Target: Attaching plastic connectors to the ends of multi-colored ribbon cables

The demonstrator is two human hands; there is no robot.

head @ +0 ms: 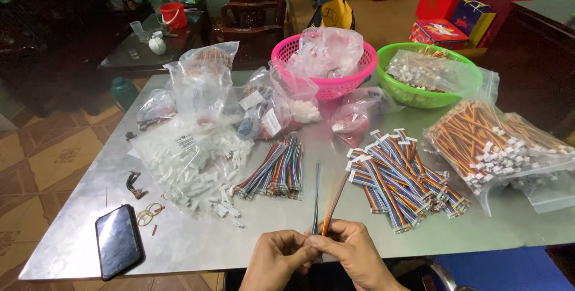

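Observation:
At the table's near edge my left hand and my right hand meet, fingertips pinched together on one end of a thin bundle of coloured wires. The wires rise away from my hands, splayed into a dark strand and orange-red strands. Just beyond lies a pile of rainbow ribbon cables without plugs. To the right sits a heap of rainbow cables with white connectors.
Metal table. A black phone and rubber bands lie at front left, loose white connectors in a bag behind them. Pink basket, green basket, a big bag of cables at right.

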